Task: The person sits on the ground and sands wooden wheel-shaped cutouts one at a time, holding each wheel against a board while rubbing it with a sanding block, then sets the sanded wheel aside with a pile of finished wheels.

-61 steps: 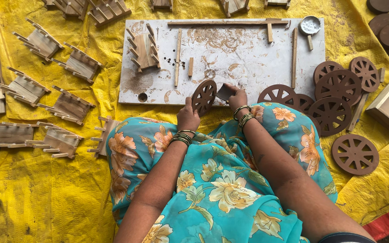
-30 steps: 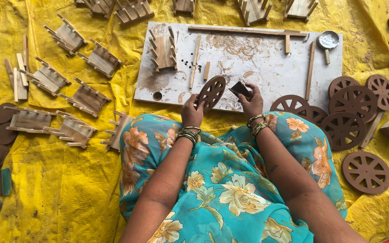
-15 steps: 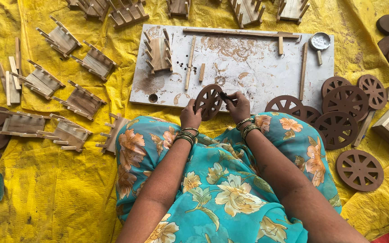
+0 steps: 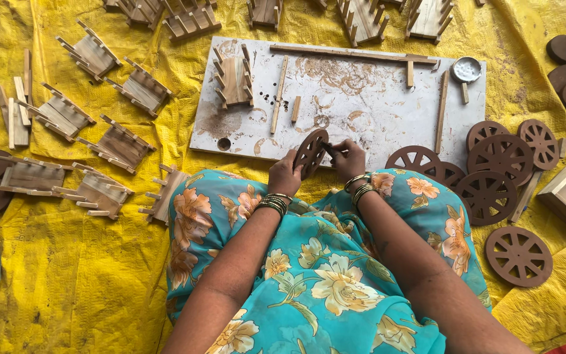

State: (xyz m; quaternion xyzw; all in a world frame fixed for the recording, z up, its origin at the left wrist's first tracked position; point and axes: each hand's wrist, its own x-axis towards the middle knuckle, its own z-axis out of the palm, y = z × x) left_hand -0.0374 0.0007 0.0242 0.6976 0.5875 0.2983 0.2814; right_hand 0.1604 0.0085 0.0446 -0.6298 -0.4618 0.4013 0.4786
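The left hand (image 4: 285,176) had its fingers closed round the lower rim of a dark brown spoked wooden wheel (image 4: 311,153), propping it on edge just over the near border of the white, stained flat board (image 4: 375,98). The right hand (image 4: 348,157) was pinched shut at the wheel's hub, thumb and fingertips tight together on something too small to make out. Both wrists wore stacked bangles, and the turquoise floral cloth (image 4: 309,275) covered the lap below.

That wheel looked light and stiff, a thin disc with cut-out spokes, so I judged the spokes the weak spot and the solid rim the safe place to take it, just as the left hand did. Dry wood, not slippery.

To the right lay a heap of matching brown wheels (image 4: 499,177) on the yellow sheet (image 4: 67,262), touching and overlapping. To the left sat pale wooden cart frames (image 4: 119,144) with upright pegs, well apart from the hands. A small round metal dish (image 4: 466,69) rested at the board's far corner
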